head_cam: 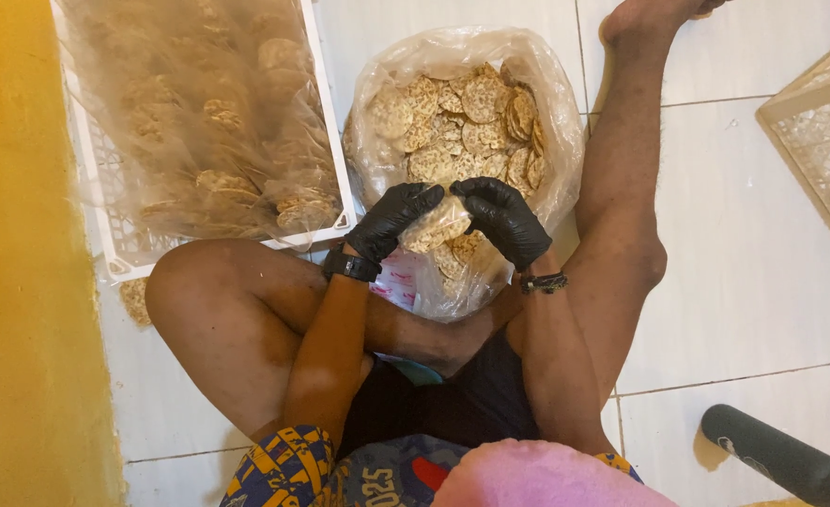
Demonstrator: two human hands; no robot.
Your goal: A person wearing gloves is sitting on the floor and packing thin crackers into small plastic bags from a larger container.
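I'm seeing even, soft indoor light; glare is catching the clear plastic bag [537, 89], and edges are blurring slightly.

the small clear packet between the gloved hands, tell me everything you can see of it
The small clear plastic packet holds a few round, flat, speckled tan crackers. It looks thin and crinkly. The black-gloved left hand and black-gloved right hand pinch it from either side, just above the lower edge of the big clear plastic bag of the same crackers. Whether it is sealed cannot be told.
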